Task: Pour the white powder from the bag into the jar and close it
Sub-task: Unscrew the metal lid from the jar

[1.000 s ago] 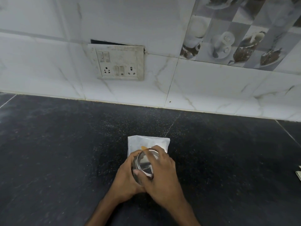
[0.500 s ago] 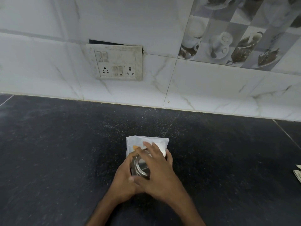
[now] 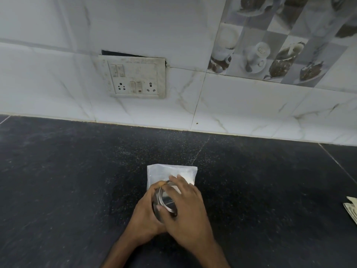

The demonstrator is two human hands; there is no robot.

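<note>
A small steel jar stands on the black counter near the front, mostly hidden by both hands. My left hand wraps around the jar's body from the left. My right hand lies over the top, fingers gripping the round steel lid, which sits tilted on the jar's mouth. Just behind the jar lies a clear plastic bag of white powder, flat on the counter, its near edge covered by my fingers.
The black stone counter stretches wide on both sides. A white tiled wall with a socket panel rises behind. Folded paper lies at the right edge.
My right hand has turned on the lid, its fingers sweeping further over the top. The lid now looks more tilted. My left hand keeps its hold on the jar.
</note>
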